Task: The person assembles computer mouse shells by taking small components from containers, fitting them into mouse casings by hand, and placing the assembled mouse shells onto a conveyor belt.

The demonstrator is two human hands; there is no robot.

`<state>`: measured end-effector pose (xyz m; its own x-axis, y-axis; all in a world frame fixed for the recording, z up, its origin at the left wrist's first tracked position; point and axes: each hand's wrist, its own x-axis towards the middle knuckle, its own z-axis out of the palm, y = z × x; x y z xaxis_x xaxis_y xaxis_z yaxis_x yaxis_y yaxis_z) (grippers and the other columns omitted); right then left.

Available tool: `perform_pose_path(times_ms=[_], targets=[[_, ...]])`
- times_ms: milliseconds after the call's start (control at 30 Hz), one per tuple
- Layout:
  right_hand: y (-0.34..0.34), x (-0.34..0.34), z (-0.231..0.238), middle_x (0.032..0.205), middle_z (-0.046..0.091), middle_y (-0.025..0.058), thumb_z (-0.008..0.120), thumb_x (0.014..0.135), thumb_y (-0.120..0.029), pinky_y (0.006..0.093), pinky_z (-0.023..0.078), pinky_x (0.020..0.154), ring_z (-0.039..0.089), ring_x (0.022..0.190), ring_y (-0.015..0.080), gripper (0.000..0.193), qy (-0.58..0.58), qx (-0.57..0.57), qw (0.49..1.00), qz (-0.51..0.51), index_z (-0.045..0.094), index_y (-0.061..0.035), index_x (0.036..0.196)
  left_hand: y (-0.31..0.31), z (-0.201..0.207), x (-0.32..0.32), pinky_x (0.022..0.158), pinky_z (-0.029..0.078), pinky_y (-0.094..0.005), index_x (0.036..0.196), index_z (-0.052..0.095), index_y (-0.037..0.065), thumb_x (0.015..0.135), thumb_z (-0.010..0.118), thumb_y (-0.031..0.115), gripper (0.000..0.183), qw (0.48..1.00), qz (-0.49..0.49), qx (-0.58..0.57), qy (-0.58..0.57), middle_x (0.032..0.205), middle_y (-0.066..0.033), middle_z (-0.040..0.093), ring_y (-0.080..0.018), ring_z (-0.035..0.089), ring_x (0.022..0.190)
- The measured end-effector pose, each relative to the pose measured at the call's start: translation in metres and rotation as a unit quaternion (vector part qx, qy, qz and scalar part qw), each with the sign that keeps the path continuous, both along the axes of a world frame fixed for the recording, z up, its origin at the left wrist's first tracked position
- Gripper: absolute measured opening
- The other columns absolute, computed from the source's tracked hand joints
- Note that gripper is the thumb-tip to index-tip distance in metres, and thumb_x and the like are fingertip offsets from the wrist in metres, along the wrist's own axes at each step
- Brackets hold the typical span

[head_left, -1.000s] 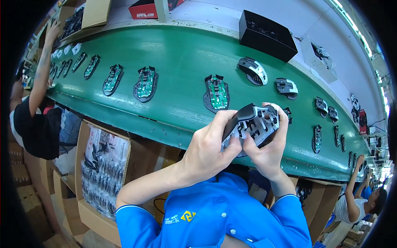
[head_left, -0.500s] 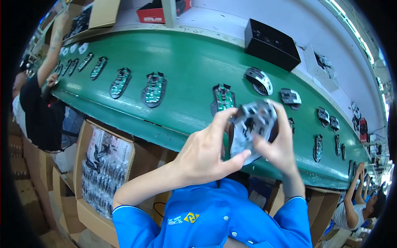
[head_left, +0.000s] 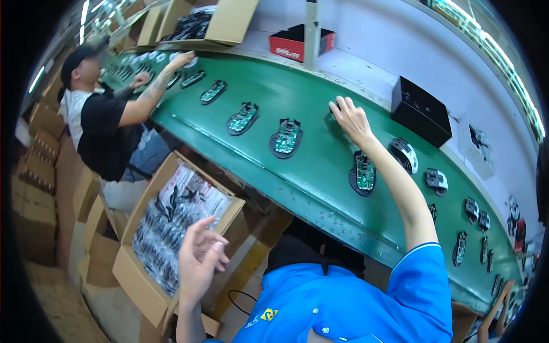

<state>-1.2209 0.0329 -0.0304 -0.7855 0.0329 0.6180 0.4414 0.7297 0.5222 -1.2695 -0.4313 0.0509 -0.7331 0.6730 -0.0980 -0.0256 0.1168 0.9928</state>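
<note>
My left hand [head_left: 201, 257] is raised beside a cardboard carton [head_left: 137, 288], its fingers loosely curled and apart with nothing in them. Plastic-wrapped dark parts [head_left: 163, 243] fill that carton. My right hand [head_left: 351, 119] reaches across the green conveyor belt [head_left: 320, 91], fingers bent down at the surface. A small dark bit shows at its fingertips; the rest of whatever lies under them is hidden. Nearest to this hand is a mouse base with a green circuit board [head_left: 363, 173], below my wrist. Another such mouse base [head_left: 286, 138] lies to the left.
Mice with grey-and-black shells [head_left: 404, 155] stand on the belt at right, near a black box [head_left: 421, 111]. More open mouse bases [head_left: 243, 118] line the belt leftward. A red box [head_left: 302, 43] rests on the back ledge. A co-worker [head_left: 108, 108] reaches over the belt at far left.
Both hands held a grey mouse shell before me; they have parted. My right hand has gone forward to the belt, my left down and left to the carton. The view has swung left.
</note>
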Motion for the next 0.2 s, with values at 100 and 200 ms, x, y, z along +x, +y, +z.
perform_pose_path(times_ms=[100,200], targets=[[-0.014,0.001,0.003,0.105,0.049,0.006,0.067,0.065,-0.014,0.0311,0.052,0.063,0.051,0.096,0.0205,0.043,-0.081,-0.108,0.989,0.06,0.055,-0.0108,0.107,-0.02,-0.015,0.003,0.046,0.045,-0.0178,0.127,0.043,-0.001,0.087,0.051,0.007,0.042,0.997,0.078,0.015,0.005,0.087,-0.0073,0.057,-0.0083,0.055,0.059],[-0.012,0.01,0.016,0.107,0.049,0.008,0.072,0.063,-0.021,0.0326,0.052,0.069,0.051,0.101,0.0236,0.057,-0.08,-0.241,0.964,0.08,0.052,-0.0139,0.116,-0.022,-0.018,0.011,0.049,0.044,-0.0169,0.128,0.043,0.001,0.087,0.055,0.007,0.043,0.998,0.061,0.021,-0.002,0.088,-0.0067,0.057,-0.0084,0.055,0.061]])
